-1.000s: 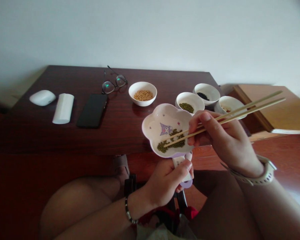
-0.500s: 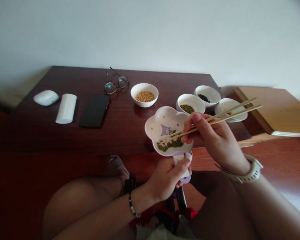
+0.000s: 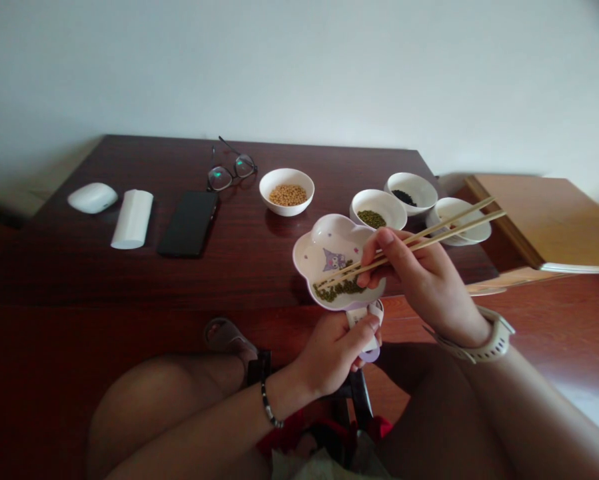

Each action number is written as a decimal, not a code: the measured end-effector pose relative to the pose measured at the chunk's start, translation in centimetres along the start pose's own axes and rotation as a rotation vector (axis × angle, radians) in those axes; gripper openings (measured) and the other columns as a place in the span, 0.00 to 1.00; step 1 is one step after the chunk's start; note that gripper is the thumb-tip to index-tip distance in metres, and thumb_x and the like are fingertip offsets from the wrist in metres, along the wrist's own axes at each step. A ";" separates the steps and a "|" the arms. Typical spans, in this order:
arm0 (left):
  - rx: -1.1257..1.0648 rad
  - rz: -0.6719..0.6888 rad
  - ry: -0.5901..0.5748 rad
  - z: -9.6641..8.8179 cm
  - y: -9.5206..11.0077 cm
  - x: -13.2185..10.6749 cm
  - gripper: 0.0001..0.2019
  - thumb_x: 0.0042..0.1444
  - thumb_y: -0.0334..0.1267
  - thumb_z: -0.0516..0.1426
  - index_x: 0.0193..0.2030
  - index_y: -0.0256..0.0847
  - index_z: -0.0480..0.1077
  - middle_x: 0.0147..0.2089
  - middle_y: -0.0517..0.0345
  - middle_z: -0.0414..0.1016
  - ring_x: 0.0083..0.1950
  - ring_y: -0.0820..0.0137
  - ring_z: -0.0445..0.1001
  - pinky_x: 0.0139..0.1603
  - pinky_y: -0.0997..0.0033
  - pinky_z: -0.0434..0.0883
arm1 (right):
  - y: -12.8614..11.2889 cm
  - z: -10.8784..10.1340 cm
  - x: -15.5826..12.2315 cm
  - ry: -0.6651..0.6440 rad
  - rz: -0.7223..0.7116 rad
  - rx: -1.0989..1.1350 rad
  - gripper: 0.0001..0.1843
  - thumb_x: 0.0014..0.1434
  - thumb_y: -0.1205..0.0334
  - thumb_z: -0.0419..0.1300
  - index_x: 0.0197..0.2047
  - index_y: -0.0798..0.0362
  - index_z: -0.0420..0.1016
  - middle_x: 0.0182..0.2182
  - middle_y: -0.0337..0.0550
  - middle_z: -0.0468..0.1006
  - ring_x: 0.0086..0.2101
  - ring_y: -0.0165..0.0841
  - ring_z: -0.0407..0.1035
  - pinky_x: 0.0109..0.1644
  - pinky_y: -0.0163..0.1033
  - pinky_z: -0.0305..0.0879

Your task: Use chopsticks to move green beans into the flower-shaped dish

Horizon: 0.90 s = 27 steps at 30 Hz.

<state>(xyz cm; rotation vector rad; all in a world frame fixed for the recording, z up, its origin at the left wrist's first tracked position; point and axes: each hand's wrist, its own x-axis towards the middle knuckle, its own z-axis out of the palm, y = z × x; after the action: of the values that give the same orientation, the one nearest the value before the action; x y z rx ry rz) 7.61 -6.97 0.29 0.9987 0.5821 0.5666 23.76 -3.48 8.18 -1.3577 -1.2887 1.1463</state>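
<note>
My left hand [image 3: 339, 350] is closed round the handle of a flower-shaped white dish [image 3: 313, 250] with a lilac rim and a cartoon print. Small green beans [image 3: 340, 291] lie in the near part of this dish, which I hold at the table's front edge. A pair of wooden chopsticks [image 3: 454, 225] is gripped in my right hand [image 3: 414, 270], their tips down among the beans. Just beyond the dish stands a white bowl with green beans [image 3: 372, 218]. To its right are a bowl of black beans [image 3: 412, 183] and another white bowl [image 3: 474, 231], partly hidden by the chopsticks.
A bowl of yellow beans [image 3: 286, 195] stands mid-table. Left of it lie eyeglasses [image 3: 232, 172], a black phone [image 3: 189, 223], a white case [image 3: 132, 220] and a rounded white object [image 3: 92, 198]. A lighter wooden surface [image 3: 554, 217] adjoins on the right.
My right hand and the chopsticks have shifted slightly left, their tips still among the beans. The dish is turned a little. The whole view has moved slightly.
</note>
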 end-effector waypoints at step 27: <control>-0.005 -0.009 0.047 0.4 -0.6 1.0 0.23 0.70 0.57 0.55 0.35 0.38 0.68 0.26 0.64 0.64 0.22 0.79 0.60 0.22 0.78 0.56 | 0.8 0.4 0.3 0.015 -0.032 0.052 0.22 0.74 0.43 0.56 0.35 0.49 0.76 0.25 0.39 0.81 0.26 0.30 0.77 0.30 0.33 0.73</control>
<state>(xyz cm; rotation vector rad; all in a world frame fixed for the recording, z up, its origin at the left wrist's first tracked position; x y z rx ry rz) 8.66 -6.76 -0.27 0.9801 0.6262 0.5841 23.44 -3.25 7.28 -1.3009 -1.2570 1.1388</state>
